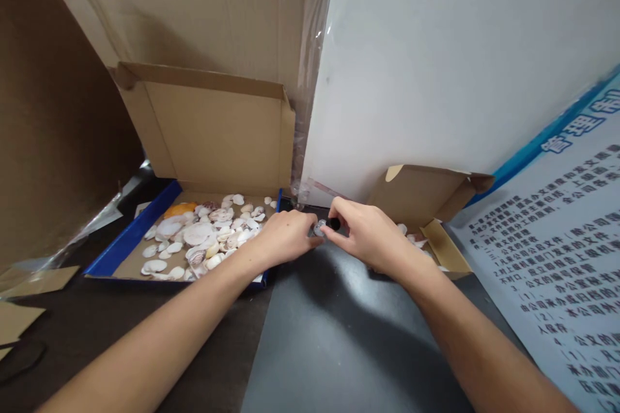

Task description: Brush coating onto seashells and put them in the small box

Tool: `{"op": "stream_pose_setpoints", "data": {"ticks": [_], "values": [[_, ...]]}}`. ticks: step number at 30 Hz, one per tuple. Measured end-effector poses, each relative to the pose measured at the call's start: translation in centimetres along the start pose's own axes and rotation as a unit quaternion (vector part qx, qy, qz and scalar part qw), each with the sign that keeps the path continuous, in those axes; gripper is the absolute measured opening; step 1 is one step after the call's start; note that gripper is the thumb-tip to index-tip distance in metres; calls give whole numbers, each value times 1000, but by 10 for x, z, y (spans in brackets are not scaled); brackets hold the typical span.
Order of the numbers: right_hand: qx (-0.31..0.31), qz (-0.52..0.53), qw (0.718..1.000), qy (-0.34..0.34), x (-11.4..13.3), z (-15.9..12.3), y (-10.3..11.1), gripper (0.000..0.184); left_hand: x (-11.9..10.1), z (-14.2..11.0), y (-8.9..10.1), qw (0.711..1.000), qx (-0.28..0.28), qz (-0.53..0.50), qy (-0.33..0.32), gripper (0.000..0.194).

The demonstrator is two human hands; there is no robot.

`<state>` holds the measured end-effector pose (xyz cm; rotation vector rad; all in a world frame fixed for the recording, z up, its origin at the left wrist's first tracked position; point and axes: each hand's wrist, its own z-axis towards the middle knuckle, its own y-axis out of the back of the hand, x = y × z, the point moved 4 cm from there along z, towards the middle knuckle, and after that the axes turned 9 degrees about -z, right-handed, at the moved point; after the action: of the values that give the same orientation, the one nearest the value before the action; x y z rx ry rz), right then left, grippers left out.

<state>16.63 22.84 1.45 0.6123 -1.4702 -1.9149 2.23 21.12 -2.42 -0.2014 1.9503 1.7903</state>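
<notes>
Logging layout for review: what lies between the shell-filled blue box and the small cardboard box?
Head view: the left hand and right hand, a small shiny piece and small black piece at their fingers, over a grey surface.

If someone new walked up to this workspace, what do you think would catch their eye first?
Probably the pale seashells spread across the open blue-edged box on the left, with one orange shell near its back corner. Next, the left hand and right hand meeting at the centre over a small, shiny round object. The board with large blue lettering leaning at the right also stands out.
</notes>
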Motion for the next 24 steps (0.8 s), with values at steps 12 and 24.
{"op": "stream_pose_setpoints", "data": {"ticks": [12,24], "values": [[-5,85,995,-50,-24,-7,30,11,12,6,-7,1000,-10,5,18,37],[-2,130,991,-22,-26,-12,41,10,11,5,-8,1000,0,-8,16,34]]}}
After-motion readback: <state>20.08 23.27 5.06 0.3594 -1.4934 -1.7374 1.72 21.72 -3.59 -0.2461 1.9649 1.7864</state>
